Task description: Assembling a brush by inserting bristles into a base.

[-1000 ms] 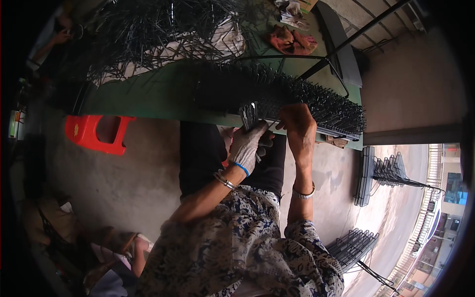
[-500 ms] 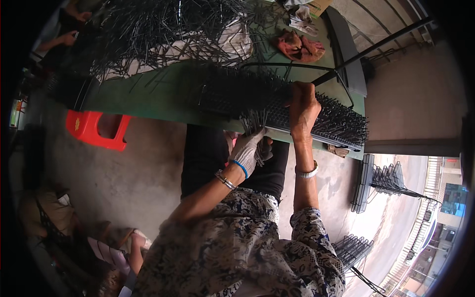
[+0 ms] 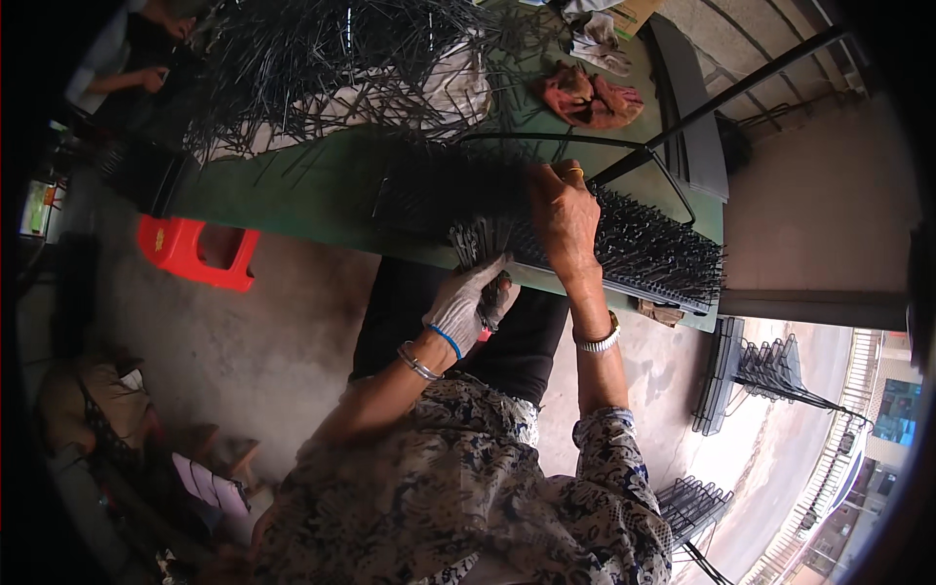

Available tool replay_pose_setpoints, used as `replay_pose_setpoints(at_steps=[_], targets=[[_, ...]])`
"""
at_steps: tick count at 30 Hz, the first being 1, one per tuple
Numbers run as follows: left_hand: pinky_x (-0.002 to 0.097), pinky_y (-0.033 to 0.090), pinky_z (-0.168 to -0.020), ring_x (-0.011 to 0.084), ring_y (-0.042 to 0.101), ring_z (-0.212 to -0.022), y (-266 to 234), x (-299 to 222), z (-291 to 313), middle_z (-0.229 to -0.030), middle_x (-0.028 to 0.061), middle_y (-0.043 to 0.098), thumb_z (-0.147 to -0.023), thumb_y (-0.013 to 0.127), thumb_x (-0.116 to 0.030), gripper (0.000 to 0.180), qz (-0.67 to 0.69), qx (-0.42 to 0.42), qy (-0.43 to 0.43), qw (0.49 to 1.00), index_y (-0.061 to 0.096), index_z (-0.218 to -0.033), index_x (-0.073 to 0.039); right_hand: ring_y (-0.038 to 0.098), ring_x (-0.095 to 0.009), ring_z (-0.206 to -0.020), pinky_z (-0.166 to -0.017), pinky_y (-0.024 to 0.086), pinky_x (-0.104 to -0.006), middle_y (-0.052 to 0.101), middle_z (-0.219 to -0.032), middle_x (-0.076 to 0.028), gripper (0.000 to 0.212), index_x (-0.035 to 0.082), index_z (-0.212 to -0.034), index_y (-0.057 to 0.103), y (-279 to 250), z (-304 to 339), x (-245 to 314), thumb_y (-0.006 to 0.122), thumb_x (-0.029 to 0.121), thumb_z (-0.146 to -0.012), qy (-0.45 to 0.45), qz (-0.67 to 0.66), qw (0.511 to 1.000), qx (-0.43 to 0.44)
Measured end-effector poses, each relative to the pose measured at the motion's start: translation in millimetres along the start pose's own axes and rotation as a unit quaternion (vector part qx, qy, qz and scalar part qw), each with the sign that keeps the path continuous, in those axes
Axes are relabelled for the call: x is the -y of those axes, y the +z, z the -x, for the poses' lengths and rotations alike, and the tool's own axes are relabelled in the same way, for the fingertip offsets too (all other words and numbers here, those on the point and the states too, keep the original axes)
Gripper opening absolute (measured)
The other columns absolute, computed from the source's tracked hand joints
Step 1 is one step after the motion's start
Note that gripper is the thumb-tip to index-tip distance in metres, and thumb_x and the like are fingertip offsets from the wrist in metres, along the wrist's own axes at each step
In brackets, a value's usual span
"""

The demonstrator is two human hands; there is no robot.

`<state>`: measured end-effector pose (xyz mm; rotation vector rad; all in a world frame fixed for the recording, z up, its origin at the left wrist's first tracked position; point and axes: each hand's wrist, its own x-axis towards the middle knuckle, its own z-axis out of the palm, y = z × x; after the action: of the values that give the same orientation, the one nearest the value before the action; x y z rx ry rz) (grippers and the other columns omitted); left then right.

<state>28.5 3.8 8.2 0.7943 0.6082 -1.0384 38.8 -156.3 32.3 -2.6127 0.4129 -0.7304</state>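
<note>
My left hand (image 3: 460,302), in a pale knit glove, is closed round a bundle of thin dark rods (image 3: 478,240) at the table's near edge. The rods' upper ends stick up past the fingers. My bare right hand (image 3: 567,216), a ring on one finger, is pinched over a long black perforated rack (image 3: 634,286). What its fingertips hold is hidden. Dense upright rods (image 3: 655,244) fill the rack's right part. Its left part is dark and hard to make out.
A large heap of loose dark rods (image 3: 322,68) lies on pale cloth across the green table (image 3: 263,200). Farther right are a reddish cloth (image 3: 590,96), a glove (image 3: 600,44) and a black metal bar (image 3: 721,102). A red stool (image 3: 200,255) stands left; another person's hand (image 3: 153,78) shows far left.
My right hand has moved left along the rack, away from the upright rods on the right. My left hand has shifted slightly left with its bundle.
</note>
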Motion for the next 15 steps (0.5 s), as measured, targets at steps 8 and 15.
replay_pose_setpoints(at_steps=[8, 15], targets=[[0.0201, 0.044, -0.044, 0.0099, 0.058, -0.056, 0.6, 8.9, 2.8, -0.071, 0.0033, 0.062, -0.090, 0.070, -0.023, 0.019, -0.031, 0.013, 0.010, 0.999, 0.067, -0.095, -0.005, 0.057, -0.008, -0.050, -0.046, 0.044, -0.0246, 0.061, -0.065, -0.005, 0.014, -0.001, -0.094, 0.065, -32.5, 30.9, -6.9, 0.057, 0.011, -0.093, 0.121, -0.276, 0.939, 0.165], [0.0211, 0.041, -0.041, 0.0074, 0.060, -0.060, -3.1, 7.3, 7.4, -0.077, 0.0018, 0.067, -0.091, 0.067, -0.028, 0.021, -0.160, 0.039, 0.034, 0.986, 0.069, -0.098, -0.008, 0.060, -0.010, -0.055, -0.049, 0.047, -0.0230, 0.063, -0.070, -0.006, 0.012, -0.002, -0.092, 0.061, -39.8, 42.9, -1.7, 0.056, 0.009, -0.092, 0.210, -0.374, 0.878, 0.212]])
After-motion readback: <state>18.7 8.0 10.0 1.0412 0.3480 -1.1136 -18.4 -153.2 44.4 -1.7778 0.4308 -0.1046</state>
